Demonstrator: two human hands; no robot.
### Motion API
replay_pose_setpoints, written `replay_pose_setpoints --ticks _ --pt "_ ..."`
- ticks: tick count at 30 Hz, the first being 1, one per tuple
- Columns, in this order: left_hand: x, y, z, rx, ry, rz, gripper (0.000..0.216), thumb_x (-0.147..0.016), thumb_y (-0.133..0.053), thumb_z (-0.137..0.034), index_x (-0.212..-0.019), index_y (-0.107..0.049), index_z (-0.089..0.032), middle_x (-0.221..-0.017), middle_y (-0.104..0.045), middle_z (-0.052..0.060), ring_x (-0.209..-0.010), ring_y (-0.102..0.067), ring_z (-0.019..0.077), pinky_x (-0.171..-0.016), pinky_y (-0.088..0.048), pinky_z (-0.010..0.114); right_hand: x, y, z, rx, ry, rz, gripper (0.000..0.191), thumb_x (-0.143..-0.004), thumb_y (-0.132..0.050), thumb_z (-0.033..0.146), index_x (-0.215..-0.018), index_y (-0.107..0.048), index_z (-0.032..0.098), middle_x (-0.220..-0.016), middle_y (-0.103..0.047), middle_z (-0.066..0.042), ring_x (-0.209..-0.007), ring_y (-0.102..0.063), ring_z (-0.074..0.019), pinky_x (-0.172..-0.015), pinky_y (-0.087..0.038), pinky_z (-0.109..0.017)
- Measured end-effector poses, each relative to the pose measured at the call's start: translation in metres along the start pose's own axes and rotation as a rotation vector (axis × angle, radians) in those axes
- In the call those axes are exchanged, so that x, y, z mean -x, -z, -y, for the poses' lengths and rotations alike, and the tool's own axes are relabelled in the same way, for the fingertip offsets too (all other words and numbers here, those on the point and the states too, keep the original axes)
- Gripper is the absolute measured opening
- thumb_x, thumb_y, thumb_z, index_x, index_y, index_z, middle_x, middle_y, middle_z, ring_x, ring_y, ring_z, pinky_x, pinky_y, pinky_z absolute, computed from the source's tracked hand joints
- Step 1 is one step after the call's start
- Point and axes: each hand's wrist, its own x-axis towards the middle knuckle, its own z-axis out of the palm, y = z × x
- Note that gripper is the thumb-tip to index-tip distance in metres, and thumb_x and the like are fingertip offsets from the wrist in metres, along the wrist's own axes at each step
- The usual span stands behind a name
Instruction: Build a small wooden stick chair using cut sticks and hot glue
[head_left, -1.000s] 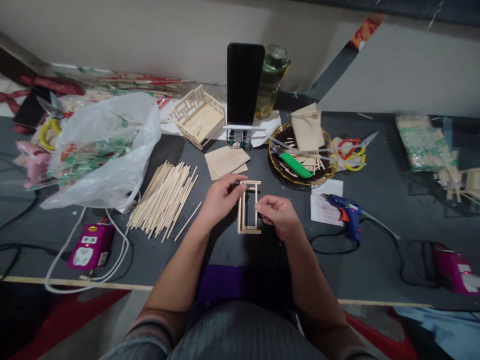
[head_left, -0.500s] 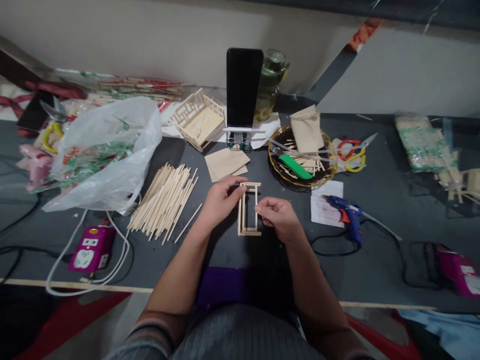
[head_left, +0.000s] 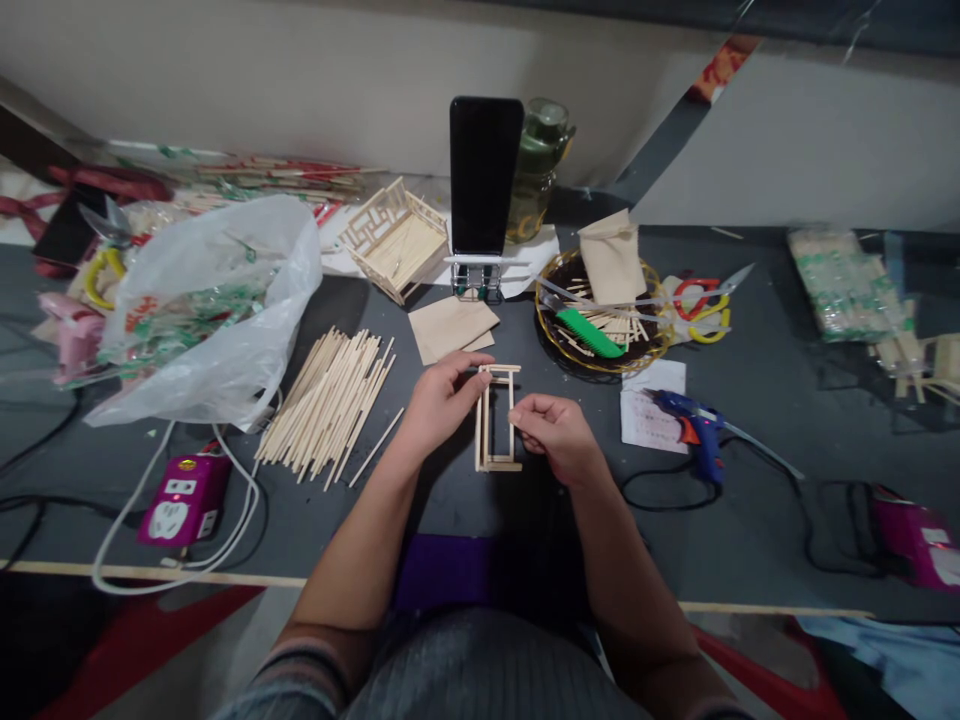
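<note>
A small rectangular frame of thin wooden sticks (head_left: 487,430) stands on the dark table between my hands. My left hand (head_left: 444,400) grips its upper left corner, thumb on the near side and fingers over the top. On the other side, my right hand (head_left: 551,430) pinches the right upright stick (head_left: 512,400) between thumb and forefinger. To the left lies a pile of loose wooden sticks (head_left: 330,400), with a single stick (head_left: 376,447) apart from it. Beyond the hands are pieces of brown sandpaper-like sheet (head_left: 454,328).
A blue glue gun (head_left: 697,435) with its cord lies at right, near a wicker basket (head_left: 544,330) holding a green comb-like brush (head_left: 590,333). Scissors (head_left: 709,315) rest beside it. A phone (head_left: 486,180) stands at the back; a plastic bag (head_left: 277,260) and purple power strip (head_left: 184,498) are left.
Both hands keep their hold on the stick frame. The whole view has shifted very slightly; nothing else visibly differs.
</note>
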Motion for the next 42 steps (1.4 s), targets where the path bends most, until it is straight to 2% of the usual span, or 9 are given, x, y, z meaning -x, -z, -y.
replay_pose_setpoints --ticks 28,38,42 --pt "-0.0003 0.0014 -0.0032 0.007 0.002 0.006 0.024 -0.088 -0.057 -0.027 -0.105 -0.071 -0.017 -0.095 -0.071 0.006 -0.066 -0.054 0.0123 -0.06 -0.041 0.025 0.0009 -0.0028 0.0016 -0.01 -0.032 -0.023 0.029 -0.058 -0.078 0.037 -0.058 -0.058 0.017 -0.043 -0.043 0.008 -0.037 -0.028 -0.0025 -0.038 -0.017 -0.019" --pt "0.0006 0.0011 -0.0024 0.003 -0.006 0.003 0.024 -0.089 -0.057 -0.028 -0.106 -0.07 -0.018 -0.095 -0.071 0.006 -0.065 -0.053 0.0117 -0.059 -0.041 0.025 0.0019 -0.0009 0.0023 -0.012 -0.046 0.025 0.034 -0.058 -0.08 0.041 -0.059 -0.057 0.017 -0.046 -0.045 0.007 -0.037 -0.029 -0.0027 -0.037 -0.018 -0.018" --pt "0.0004 0.001 -0.0033 0.0 -0.007 0.002 0.024 -0.089 -0.057 -0.027 -0.106 -0.07 -0.018 -0.098 -0.072 0.006 -0.067 -0.055 0.012 -0.061 -0.043 0.025 0.0013 0.0015 0.0015 0.016 -0.032 0.041 0.036 -0.064 -0.077 0.046 -0.058 -0.057 0.017 -0.046 -0.044 0.007 -0.039 -0.03 -0.0033 -0.038 -0.019 -0.018"
